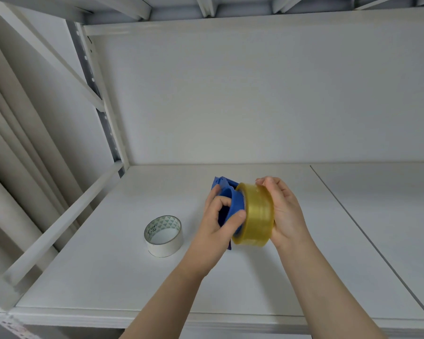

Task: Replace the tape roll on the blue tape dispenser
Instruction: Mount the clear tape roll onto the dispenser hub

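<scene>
The blue tape dispenser (233,200) is held above the white shelf, gripped from the left by my left hand (220,221). A thick yellowish clear tape roll (256,215) sits against the dispenser's right side, over its hub; how far it is seated I cannot tell. My right hand (283,211) cups that roll from the right, fingers over its top edge. A second roll, white tape (163,235) with a green-patterned inner core, lies flat on the shelf to the left of my hands. The dispenser's lower part is hidden behind my left hand.
The white shelf board (108,260) has a seam (367,236) running diagonally on the right. A metal upright (101,104) and side rail (66,216) bound the left. The back panel (255,94) stands close behind; beige curtain (15,143) hangs left.
</scene>
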